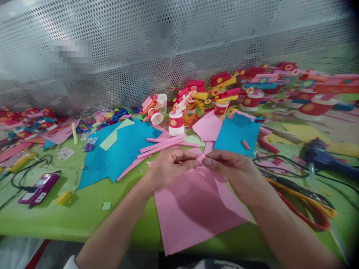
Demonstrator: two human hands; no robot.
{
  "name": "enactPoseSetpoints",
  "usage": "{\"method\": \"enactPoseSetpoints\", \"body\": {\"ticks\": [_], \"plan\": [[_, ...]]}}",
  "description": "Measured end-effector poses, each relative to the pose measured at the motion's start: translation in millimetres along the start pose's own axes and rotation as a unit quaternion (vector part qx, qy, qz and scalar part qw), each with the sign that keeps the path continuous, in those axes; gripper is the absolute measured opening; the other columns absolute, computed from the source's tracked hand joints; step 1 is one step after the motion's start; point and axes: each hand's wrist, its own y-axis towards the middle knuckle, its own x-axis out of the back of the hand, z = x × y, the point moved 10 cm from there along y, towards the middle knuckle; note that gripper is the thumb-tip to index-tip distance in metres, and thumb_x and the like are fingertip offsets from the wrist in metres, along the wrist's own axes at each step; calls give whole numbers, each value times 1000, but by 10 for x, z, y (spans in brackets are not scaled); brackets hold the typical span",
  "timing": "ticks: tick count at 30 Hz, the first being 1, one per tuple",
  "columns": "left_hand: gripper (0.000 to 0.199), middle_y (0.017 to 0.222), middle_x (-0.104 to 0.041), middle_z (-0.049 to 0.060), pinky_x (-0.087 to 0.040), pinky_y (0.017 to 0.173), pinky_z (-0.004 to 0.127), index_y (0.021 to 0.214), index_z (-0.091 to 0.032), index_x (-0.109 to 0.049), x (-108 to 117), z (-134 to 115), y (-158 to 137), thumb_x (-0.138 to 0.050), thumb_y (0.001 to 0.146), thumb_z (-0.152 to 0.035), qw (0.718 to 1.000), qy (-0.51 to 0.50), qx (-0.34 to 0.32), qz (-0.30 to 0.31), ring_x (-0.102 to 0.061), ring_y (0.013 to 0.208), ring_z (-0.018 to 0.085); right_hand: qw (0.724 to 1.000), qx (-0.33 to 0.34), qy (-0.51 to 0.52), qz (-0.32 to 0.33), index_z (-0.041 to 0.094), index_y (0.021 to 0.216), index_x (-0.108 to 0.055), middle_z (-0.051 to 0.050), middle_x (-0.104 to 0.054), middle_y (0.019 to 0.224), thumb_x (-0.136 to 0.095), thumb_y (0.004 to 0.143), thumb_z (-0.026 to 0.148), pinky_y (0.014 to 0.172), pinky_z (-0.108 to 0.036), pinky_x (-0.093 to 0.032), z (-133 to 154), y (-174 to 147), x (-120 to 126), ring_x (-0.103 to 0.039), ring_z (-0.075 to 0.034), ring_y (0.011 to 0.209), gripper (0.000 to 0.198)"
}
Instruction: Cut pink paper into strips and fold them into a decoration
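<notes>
My left hand [169, 166] and my right hand [238, 172] meet above the green table, thumbs and fingertips pinched on a small pink paper strip [201, 158]. Part of the strip is hidden behind the fingers. Directly below my hands lies a large pink paper sheet [196, 213], with their shadow on it. Several narrow pink paper strips [162, 144] lie just beyond my left hand, some over a blue paper sheet [126, 149]. A paper cup with a red band [176, 123] stands upside down behind them.
Another blue sheet [238, 132] lies behind my right hand. At right are scissors [305, 198] and a blue glue gun [331, 158] with its cable. A purple power strip [39, 188] sits at left. Several decorated cups [252, 100] line the back, before a perforated metal panel [120, 48].
</notes>
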Motion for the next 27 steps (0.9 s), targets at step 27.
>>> {"method": "enactPoseSetpoints", "body": {"ticks": [27], "plan": [[32,82,-71,6,-51,69,24,90,-14,-69,-15,13,-4,-60,98,-44,998,55,4,-4,-66,75,14,993,29,-106,35,26,83,-77,-1,-72,81,-76,83,56,72,-30,-45,33,-7,-88,-63,-20,80,31]]}}
